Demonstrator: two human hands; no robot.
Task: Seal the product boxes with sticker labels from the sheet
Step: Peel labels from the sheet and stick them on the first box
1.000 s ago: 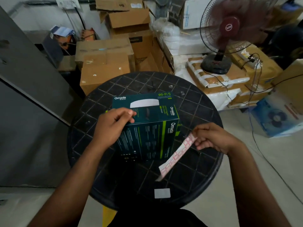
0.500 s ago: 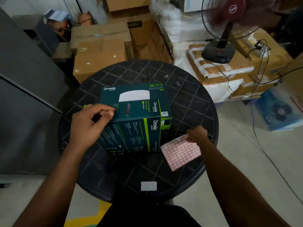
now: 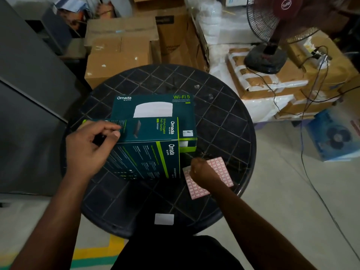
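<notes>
Two teal Omada product boxes lie on a round black table. The Wi-Fi 5 box lies flat at the back. The switch box rests in front of it and partly on it. My left hand grips the left end of the switch box, thumb and forefinger pinched at its top edge. A pink-and-white sticker sheet lies flat on the table to the right of the switch box. My right hand is on the sheet with its fingers curled down onto it; the fingertips are hidden.
A small white label lies near the table's front edge. Cardboard cartons are stacked behind the table. A red standing fan sits on taped cartons at the right, with a cable trailing over the floor. A grey cabinet stands left.
My right hand laid the sticker sheet flat on the table and moved onto it. My left hand slid from the box's top towards its left end.
</notes>
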